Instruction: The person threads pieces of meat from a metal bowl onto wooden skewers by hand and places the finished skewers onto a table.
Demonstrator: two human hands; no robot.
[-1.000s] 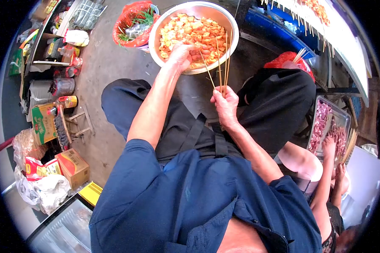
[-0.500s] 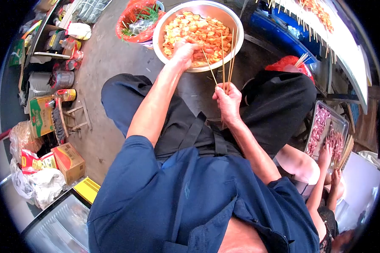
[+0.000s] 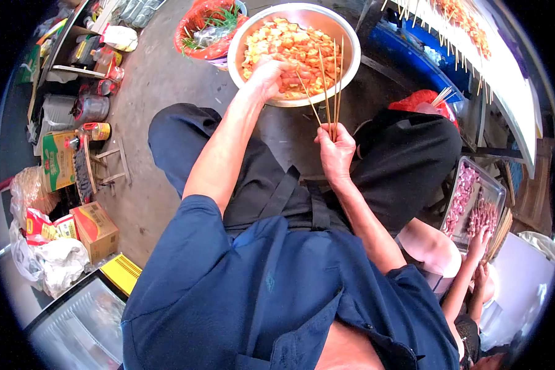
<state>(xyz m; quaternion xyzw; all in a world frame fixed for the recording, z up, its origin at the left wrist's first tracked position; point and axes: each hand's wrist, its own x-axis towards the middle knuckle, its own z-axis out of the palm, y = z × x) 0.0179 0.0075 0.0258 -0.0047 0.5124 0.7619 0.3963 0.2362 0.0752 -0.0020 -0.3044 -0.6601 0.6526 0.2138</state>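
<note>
A wide metal bowl (image 3: 357, 52) holds many orange-red pieces of marinated meat (image 3: 277, 36). My left hand (image 3: 267, 78) reaches over its near side, fingers closed on a piece of meat that blends in with the rest. Below the rim, my right hand (image 3: 337, 153) is closed round several thin wooden skewers (image 3: 337, 86), which point up across the bowl. One skewer (image 3: 308, 98) leans apart to the left, its tip close to my left fingers. No meat shows on the skewers.
Left of the bowl stands a red-lined bucket (image 3: 185, 34) with greens. Loaded skewers lie on a white table (image 3: 505, 80) at upper right, above a blue container (image 3: 401, 49). A co-worker's hands (image 3: 478, 243) are at a meat tray (image 3: 498, 179). Cartons (image 3: 95, 231) stand at left.
The bowl and surroundings sit slightly differently in view as the camera shifts. Both hands keep nearly the same pose, with the leaning skewer's tip still near my left fingers.
</note>
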